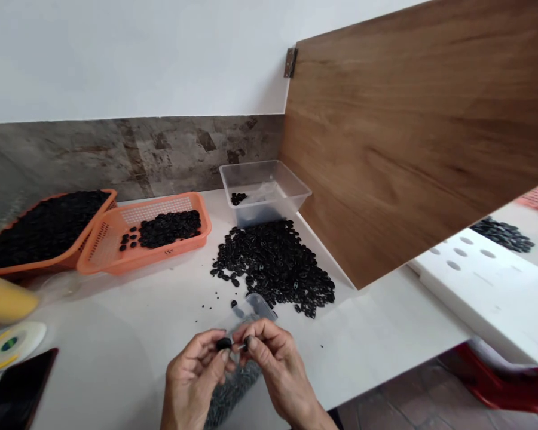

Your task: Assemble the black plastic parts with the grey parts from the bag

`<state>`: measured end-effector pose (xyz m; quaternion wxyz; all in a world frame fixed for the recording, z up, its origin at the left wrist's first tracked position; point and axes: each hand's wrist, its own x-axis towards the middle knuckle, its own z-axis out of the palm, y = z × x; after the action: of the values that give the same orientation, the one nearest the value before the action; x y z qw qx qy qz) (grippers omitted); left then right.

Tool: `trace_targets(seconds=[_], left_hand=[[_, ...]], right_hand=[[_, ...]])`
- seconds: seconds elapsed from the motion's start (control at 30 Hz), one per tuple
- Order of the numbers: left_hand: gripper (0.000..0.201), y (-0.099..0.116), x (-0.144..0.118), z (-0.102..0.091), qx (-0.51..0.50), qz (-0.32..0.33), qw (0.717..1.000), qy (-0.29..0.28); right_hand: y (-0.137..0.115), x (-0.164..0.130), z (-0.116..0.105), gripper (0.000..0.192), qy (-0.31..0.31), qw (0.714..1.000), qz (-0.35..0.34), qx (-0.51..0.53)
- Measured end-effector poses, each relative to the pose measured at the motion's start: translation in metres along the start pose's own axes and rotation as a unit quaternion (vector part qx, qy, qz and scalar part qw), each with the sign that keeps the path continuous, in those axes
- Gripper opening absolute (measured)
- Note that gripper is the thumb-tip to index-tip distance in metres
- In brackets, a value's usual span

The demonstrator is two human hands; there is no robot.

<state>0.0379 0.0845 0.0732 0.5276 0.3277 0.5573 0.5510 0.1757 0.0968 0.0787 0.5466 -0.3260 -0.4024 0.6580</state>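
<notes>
Black disc (224,344) is clamped, in the head view, in the closed grip of the left hand (193,365); a small dark piece (247,342) with a thin metal pin (241,346) is pinched in the right hand (278,361). Both are held over a clear container (262,306) on the tabletop (363,334). The disc's long axis is laid roughly sideways, the pin pointed toward it

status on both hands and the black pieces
Left hand: black disc in grip. Right hand: second dark piece in grip. Plastic container beneath, black pile beyond.
</notes>
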Motion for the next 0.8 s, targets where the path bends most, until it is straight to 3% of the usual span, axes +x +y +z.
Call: trace_targets(seconds=[0.1,0.3,0.37,0.53,0.63,0.8], left_hand=[[0.027,-0.004,-0.004,0.002,0.050,0.049,0.998,-0.006],[0.027,-0.004,-0.003,0.001,0.140,0.131,0.981,-0.012],[0.027,-0.005,0.000,0.000,0.121,0.096,0.988,-0.016],[0.042,-0.005,0.001,-0.002,-0.039,-0.076,0.995,-0.059],[0.042,0.000,-0.005,0.002,-0.091,-0.081,0.992,-0.035],[0.038,0.006,-0.017,0.010,-0.081,-0.045,0.995,0.022]], right_hand=[[-0.003,0.001,0.001,0.023,-0.016,1.000,0.000,0.012],[-0.010,0.003,-0.002,0.024,0.011,0.999,-0.005,-0.043],[-0.009,0.003,-0.004,0.024,0.010,0.999,-0.007,-0.047],[-0.002,0.002,-0.007,0.023,0.033,0.998,-0.002,-0.047],[0.001,-0.001,-0.007,0.024,0.041,0.998,0.018,-0.036],[-0.001,-0.003,0.000,0.027,0.041,0.998,0.039,-0.011]])
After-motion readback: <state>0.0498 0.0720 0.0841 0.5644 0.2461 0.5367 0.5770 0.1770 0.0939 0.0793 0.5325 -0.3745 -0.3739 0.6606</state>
